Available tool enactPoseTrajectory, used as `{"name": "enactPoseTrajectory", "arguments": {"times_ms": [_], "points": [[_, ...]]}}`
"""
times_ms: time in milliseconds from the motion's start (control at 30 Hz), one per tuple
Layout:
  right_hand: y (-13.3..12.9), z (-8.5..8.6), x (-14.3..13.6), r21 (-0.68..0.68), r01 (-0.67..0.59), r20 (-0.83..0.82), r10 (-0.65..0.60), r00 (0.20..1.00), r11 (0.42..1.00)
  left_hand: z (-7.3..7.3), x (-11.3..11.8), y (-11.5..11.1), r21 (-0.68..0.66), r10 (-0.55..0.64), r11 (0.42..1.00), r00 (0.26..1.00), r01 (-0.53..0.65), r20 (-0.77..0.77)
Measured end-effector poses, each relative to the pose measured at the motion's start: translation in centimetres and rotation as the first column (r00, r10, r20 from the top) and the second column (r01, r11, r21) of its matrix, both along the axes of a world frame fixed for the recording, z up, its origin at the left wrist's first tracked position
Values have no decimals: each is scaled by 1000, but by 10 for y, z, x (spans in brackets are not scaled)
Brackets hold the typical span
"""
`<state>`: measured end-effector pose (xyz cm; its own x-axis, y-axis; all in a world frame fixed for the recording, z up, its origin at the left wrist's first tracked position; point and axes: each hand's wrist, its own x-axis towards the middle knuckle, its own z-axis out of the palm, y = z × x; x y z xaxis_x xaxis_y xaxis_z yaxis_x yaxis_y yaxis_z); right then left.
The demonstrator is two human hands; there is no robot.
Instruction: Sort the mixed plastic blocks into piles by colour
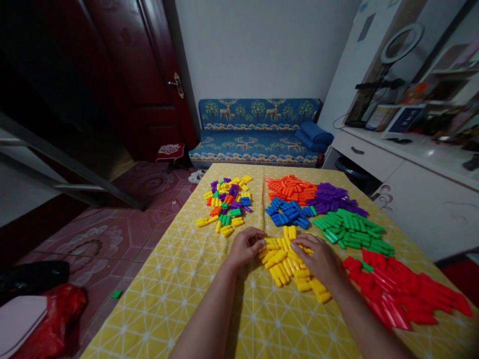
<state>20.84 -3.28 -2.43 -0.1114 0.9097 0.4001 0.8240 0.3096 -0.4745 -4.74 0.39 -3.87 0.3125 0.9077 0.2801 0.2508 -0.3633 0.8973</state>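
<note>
On the patterned yellow tablecloth point(179, 284) lies a pile of yellow plastic pieces point(280, 260). My left hand point(245, 247) is at the pile's left edge, fingers curled, thumb and forefinger near yellow pieces; whether it grips one is unclear. My right hand point(318, 257) rests over the pile's right side with its fingers spread. Behind the yellow pile are blue pieces point(287, 213) and orange pieces point(291, 189). Purple pieces point(335, 199), green pieces point(352, 229) and red pieces point(400, 289) lie to the right. A mixed-colour heap point(228, 202) sits at the back left.
Beyond the table stands a blue patterned sofa point(258, 139). A white cabinet point(419, 194) borders the right side. On the floor at the left are a green piece point(117, 294) and a red bag point(60, 319). A small stool point(171, 152) stands by the door point(138, 75).
</note>
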Motion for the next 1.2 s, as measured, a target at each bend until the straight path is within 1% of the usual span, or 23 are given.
{"name": "enactPoseTrajectory", "arguments": {"times_ms": [33, 67, 167, 233, 267, 300, 333, 367, 400, 433, 467, 500, 533, 633, 700, 767, 900, 967, 1000, 1067, 1100, 1167, 1200], "points": [[-1, 0, -1, 13, -1, -10, 1, 1000, 1000, 0, 0, 0, -3, 0, 1000, 1000, 0, -10], [0, 0, -2, 41, 24, -15, -24, 1000, 999, 1, 0, 0, -8, 4, 1000, 1000, -5, -18], [4, -2, 0, 122, 142, 8, -144, 990, 982, 3, 2, -2, -28, 9, 1000, 999, -10, -32], [7, -1, 0, 86, 117, 51, -122, 991, 989, 5, 2, -4, -25, 21, 999, 999, -22, -32], [8, 1, 0, 43, 77, 76, -80, 994, 996, 7, 2, -5, 0, 56, 998, 998, -56, -36], [9, 5, -2, 0, 37, 96, -37, 995, 999, 9, 1, -6, 45, 120, 992, 992, -118, -44], [8, 9, -4, -28, 13, 114, -10, 993, 1000, 11, -1, -7, 109, 219, 971, 975, -212, -50], [8, 14, -8, -33, 8, 126, -4, 992, 999, 12, -3, -7, 183, 335, 929, 941, -320, -53], [7, 20, -14, -15, 16, 130, -14, 991, 1000, 14, -6, -7, 254, 447, 871, 893, -420, -57], [5, 25, -22, 14, 22, 124, -23, 992, 1000, 15, -9, -6, 313, 538, 811, 840, -494, -68], [3, 29, -31, 43, 18, 105, -23, 994, 999, 16, -12, -5, 352, 600, 767, 795, -537, -94], [0, 32, -42, 63, 1, 69, -6, 998, 998, 16, -14, -4, 376, 634, 744, 761, -552, -138], [-3, 33, -54, 71, -29, 18, 28, 999, 997, 15, -16, -3, 390, 643, 745, 739, -542, -202], [-16, 25, -93, 46, -170, -130, 174, 976, 984, 9, -17, 1, 402, 607, 790, 683, -463, -406], [-25, 17, -113, 36, -224, -151, 227, 962, 974, 6, -16, 2, 409, 582, 811, 650, -419, -488], [-32, 10, -126, 44, -238, -120, 241, 963, 970, 5, -15, 3, 415, 572, 818, 635, -397, -519], [-38, 5, -130, 93, -247, -78, 255, 964, 964, 10, -16, 2, 384, 572, 820, 641, -424, -512], [-39, 4, -128, 124, -230, -107, 243, 964, 965, 14, -17, 1, 378, 586, 810, 657, -449, -475], [-39, 4, -127, 141, -208, -139, 227, 964, 968, 15, -18, 0, 381, 589, 806, 680, -453, -437], [-39, 3, -126, 182, -139, -227, 179, 957, 973, 17, -17, -3, 385, 559, 814, 768, -436, -313], [-38, 3, -125, 203, -99, -273, 153, 950, 974, 18, -17, -4, 376, 519, 828, 822, -415, -235], [-37, 3, -123, 233, -36, -342, 117, 933, 972, 19, -13, -9, 343, 393, 876, 914, -338, -103], [-36, 3, -121, 242, -20, -358, 108, 928, 970, 20, -10, -12, 322, 327, 901, 943, -291, -61]]}}
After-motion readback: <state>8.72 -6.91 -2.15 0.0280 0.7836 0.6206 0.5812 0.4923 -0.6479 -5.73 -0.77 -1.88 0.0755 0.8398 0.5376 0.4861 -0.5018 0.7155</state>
